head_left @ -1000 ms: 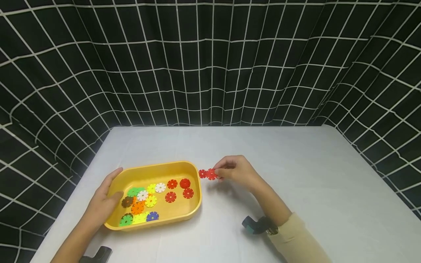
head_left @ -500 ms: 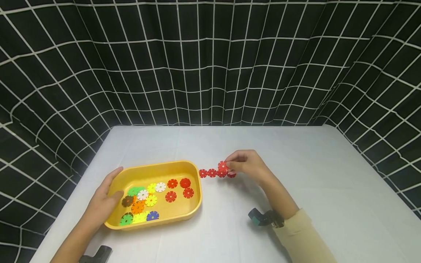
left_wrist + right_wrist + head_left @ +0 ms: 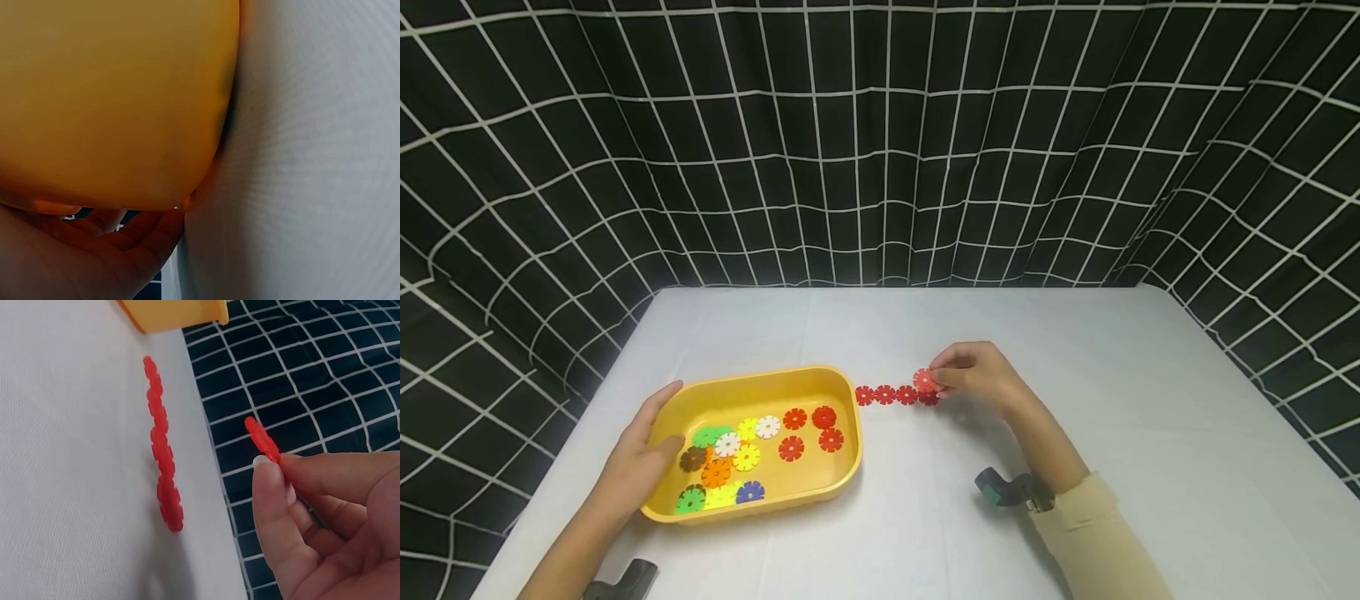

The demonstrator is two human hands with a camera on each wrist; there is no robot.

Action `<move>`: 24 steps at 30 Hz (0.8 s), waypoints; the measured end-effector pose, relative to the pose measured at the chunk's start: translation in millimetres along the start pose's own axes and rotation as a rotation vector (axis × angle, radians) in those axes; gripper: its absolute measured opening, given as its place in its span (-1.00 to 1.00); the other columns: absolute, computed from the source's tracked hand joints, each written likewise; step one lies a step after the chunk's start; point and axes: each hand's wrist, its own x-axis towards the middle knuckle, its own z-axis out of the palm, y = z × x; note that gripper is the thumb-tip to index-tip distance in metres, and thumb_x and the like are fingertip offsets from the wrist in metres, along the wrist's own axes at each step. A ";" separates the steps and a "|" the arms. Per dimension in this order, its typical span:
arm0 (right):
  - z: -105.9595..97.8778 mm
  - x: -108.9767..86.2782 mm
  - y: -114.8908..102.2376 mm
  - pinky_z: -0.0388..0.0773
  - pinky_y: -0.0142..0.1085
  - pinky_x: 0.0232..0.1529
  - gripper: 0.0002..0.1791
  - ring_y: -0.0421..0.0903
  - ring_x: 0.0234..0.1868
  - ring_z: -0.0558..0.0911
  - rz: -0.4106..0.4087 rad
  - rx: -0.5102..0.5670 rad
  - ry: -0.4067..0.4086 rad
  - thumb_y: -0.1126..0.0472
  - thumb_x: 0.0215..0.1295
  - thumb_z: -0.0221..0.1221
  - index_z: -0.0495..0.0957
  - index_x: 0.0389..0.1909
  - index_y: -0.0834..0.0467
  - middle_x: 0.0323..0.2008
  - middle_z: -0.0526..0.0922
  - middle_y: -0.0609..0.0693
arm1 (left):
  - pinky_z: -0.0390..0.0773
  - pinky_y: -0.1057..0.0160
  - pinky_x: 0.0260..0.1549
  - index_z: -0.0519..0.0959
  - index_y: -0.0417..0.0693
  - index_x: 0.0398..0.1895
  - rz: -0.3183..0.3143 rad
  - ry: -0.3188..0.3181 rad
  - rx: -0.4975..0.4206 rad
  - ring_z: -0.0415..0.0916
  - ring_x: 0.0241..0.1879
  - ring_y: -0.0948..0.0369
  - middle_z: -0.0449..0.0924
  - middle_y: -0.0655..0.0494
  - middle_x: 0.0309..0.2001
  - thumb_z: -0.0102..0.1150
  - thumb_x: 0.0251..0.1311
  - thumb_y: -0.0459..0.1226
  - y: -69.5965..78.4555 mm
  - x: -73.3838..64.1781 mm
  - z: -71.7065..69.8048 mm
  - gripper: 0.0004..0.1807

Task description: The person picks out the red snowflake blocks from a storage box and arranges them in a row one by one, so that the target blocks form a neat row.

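Note:
My left hand (image 3: 634, 457) grips the left end of a yellow tray (image 3: 808, 482), thumb over the rim; in the left wrist view its fingers lie against the outer wall (image 3: 119, 106). My right hand (image 3: 981, 375) pinches a red notched plastic disc (image 3: 922, 380) between thumb and fingertips. That disc (image 3: 261, 437) is raised above the table in the right wrist view. Below it, a row of several red discs (image 3: 885, 395) runs rightward from the tray's right wall, and the held disc overlaps the row's right end in the head view.
Inside the tray, red discs (image 3: 792, 448) lie to the right; white, yellow, orange, green, brown and blue ones (image 3: 750, 492) lie more to the left. A white cloth (image 3: 1075, 375) covers the table. Behind it hangs a dark grid-patterned curtain (image 3: 880, 125).
My right hand has moved rightward along the row, uncovering more red discs, and now holds a disc over its right end. The left hand and tray have stayed in place.

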 end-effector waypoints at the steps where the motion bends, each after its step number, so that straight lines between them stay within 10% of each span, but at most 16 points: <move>1: -0.6 0.0 0.5 0.70 -0.03 -0.12 -0.83 0.08 -0.37 0.73 0.001 -0.001 0.000 0.42 0.27 0.26 0.63 -0.16 0.42 -0.31 0.70 0.19 | 0.15 -0.46 0.24 -0.03 -0.01 0.61 0.000 0.000 0.000 -0.01 0.44 -0.34 -0.01 -0.26 0.54 -0.07 0.31 -0.49 0.0 -0.1 0.2 -0.19; 24: -18.6 6.7 18.2 0.71 -0.25 -0.24 -0.90 -0.01 -0.43 0.72 0.120 -0.294 0.026 0.38 0.31 0.23 0.66 -0.22 0.33 -0.38 0.69 0.13 | 0.17 -0.45 0.24 -0.04 0.03 0.62 -0.016 -0.007 0.004 0.00 0.45 -0.33 -0.03 -0.24 0.55 -0.07 0.32 -0.48 0.6 -1.4 -0.3 -0.18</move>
